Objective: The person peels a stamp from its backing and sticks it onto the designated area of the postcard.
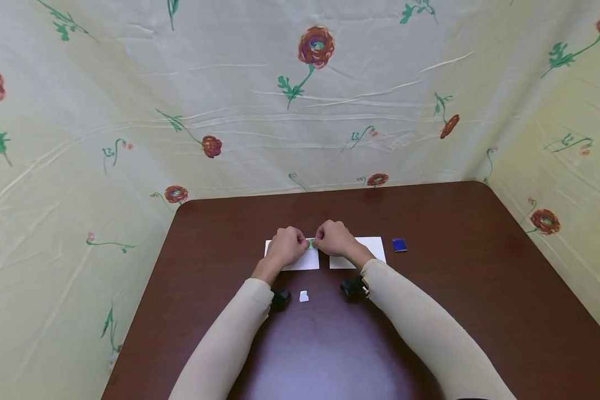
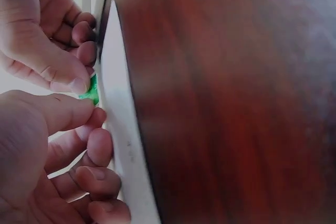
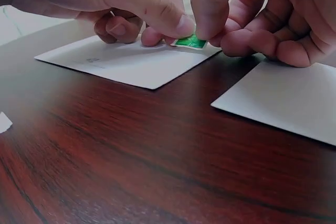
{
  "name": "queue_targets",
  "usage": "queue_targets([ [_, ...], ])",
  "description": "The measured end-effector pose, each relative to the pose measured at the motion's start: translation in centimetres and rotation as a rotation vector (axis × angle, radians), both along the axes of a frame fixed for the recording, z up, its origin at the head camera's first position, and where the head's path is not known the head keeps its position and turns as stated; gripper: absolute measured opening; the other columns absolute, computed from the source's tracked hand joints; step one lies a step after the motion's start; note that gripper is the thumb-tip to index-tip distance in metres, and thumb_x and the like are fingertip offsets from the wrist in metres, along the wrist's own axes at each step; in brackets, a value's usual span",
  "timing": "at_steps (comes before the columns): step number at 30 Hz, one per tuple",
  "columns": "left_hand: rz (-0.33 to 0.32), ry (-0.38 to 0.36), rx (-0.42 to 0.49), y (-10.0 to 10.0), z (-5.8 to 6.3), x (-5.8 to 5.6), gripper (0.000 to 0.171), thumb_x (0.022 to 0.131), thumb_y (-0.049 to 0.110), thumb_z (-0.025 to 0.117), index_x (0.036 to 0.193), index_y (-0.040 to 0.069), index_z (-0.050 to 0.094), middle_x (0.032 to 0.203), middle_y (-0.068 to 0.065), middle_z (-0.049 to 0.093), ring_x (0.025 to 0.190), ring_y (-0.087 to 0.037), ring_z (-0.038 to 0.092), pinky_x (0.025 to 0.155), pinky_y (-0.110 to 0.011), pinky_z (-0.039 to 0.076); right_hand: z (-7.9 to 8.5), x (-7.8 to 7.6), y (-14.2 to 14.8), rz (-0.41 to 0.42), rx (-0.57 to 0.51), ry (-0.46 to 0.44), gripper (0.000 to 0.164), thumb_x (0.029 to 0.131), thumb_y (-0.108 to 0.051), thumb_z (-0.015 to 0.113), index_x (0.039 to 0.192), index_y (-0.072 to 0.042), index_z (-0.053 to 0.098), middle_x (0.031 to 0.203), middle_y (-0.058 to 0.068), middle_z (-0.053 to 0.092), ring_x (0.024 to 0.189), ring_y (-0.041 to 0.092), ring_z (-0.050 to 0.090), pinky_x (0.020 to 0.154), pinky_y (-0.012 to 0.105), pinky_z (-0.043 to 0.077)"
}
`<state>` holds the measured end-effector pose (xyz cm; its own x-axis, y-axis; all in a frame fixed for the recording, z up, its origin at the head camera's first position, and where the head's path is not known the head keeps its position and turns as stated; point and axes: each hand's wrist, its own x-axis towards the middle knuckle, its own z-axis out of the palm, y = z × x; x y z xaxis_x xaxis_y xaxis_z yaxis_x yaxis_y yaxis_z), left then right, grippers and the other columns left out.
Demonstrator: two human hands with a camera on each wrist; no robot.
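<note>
A small green stamp [image 3: 190, 41] with a pale edge sits at the far right corner of the left white envelope [image 1: 302, 261]. My left hand [image 1: 288, 247] pinches the stamp's left side between thumb and finger. On its other side, the thumb and finger of my right hand [image 1: 336, 239] grip the right edge. In the right wrist view, both thumbs lie over the stamp, hiding its ends, and it is low over the envelope. Some fingers of my right hand curl above the gap between that envelope and the right white envelope [image 3: 294, 98].
Right of the envelopes lies a small dark blue packet [image 1: 399, 245]. A torn white paper scrap [image 1: 304, 296] rests nearer to me, between my forearms. The brown table [image 1: 230, 222] meets a flower-patterned cloth [image 1: 250, 111] along its back edge.
</note>
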<state>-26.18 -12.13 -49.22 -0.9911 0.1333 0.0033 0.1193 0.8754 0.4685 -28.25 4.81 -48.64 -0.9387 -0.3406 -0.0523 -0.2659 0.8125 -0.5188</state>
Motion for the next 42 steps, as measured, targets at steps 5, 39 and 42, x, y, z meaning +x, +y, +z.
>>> queue_targets([
  [5,0.013,0.003,-0.007,-0.01,-0.25,0.02,0.022,0.09,0.023,0.066,0.069,0.019,0.069,0.073,0.003,0.065,0.066,-0.018,0.059,0.057,-0.03,0.044,-0.33,0.05,-0.1,0.002,-0.011,-0.014,0.017,0.088,-0.022,0.067,0.072,-0.016,0.071,0.07,-0.002,0.065,0.068,0.017,0.057,0.057,0.026,0.042],
  [39,0.014,-0.001,0.037,-0.15,-0.19,-0.15,0.014,0.085,0.023,0.076,0.076,0.016,0.067,0.072,0.0,0.064,0.067,-0.02,0.059,0.057,-0.03,0.045,-0.7,0.29,-0.98,-0.048,0.087,0.06,0.025,0.084,-0.032,0.073,0.07,-0.015,0.063,0.069,0.001,0.061,0.073,0.022,0.06,0.067,0.036,0.051],
  [42,0.007,-0.012,0.037,-0.19,-0.07,-0.2,0.013,0.086,0.024,0.076,0.081,0.017,0.067,0.073,-0.001,0.062,0.068,-0.021,0.058,0.058,-0.031,0.044,-0.69,0.27,-1.0,-0.052,0.086,0.073,0.024,0.083,-0.031,0.073,0.069,-0.015,0.063,0.069,0.0,0.061,0.073,0.022,0.06,0.067,0.036,0.05],
])
